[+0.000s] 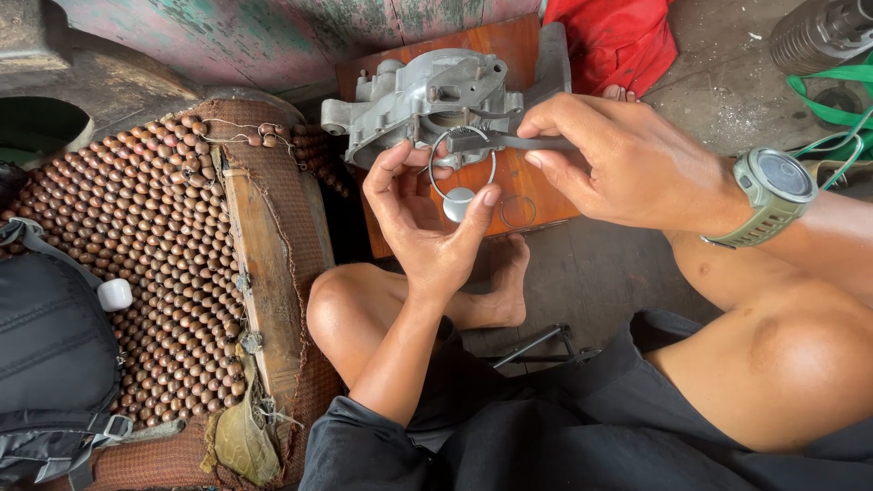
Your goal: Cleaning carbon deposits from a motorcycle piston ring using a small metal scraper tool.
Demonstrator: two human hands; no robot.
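Note:
My left hand (427, 223) is raised palm-up and pinches a thin metal ring (462, 164) with a small round silver disc (458, 204) at its lower edge. My right hand (618, 164), with a green watch (773, 195) on its wrist, grips a grey plier-like tool (509, 142) whose tip meets the ring. Just behind both hands a grey cast-metal engine casing (427, 95) lies on a reddish wooden board (509, 195). A second thin ring (519, 211) rests on the board.
A worn wooden-bead seat cover (155, 245) lies at left, with a black backpack (50, 355) on it. Red cloth (614, 36) sits behind the board, green straps (837, 100) at far right, and a black metal tool (541, 345) lies on the floor by my bare foot (500, 291).

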